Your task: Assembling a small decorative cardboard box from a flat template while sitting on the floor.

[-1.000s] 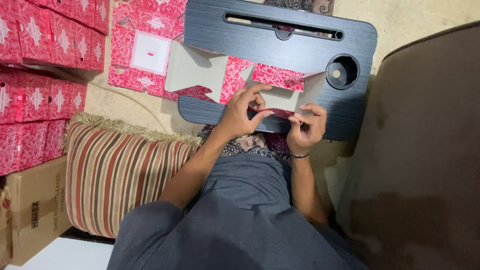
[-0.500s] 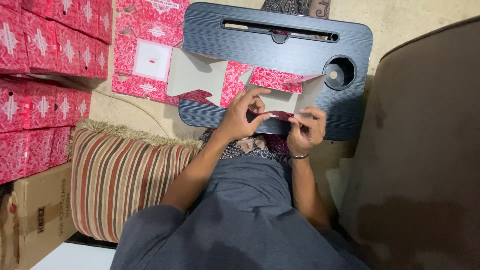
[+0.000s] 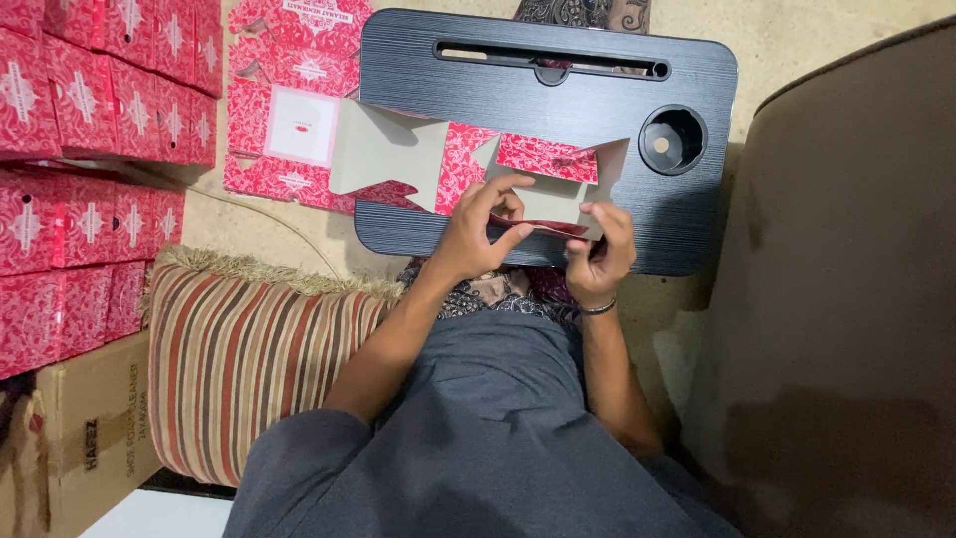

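Red patterned cardboard box blank [image 3: 468,169] lies unfolded on the black counter [image 3: 558,100], left hand [image 3: 476,234] and right hand [image 3: 600,257] both pinching its near flap, fingers curled.

Unfolded red patterned carton blank with grey inner flaps [image 3: 468,164] lying across the black lap desk's [image 3: 697,90] near left edge. Flat red carton with a pale square panel [image 3: 294,120] just off its left edge. Stacked red boxes [image 3: 80,149] far left. Brown cardboard box [image 3: 70,438] lower left.
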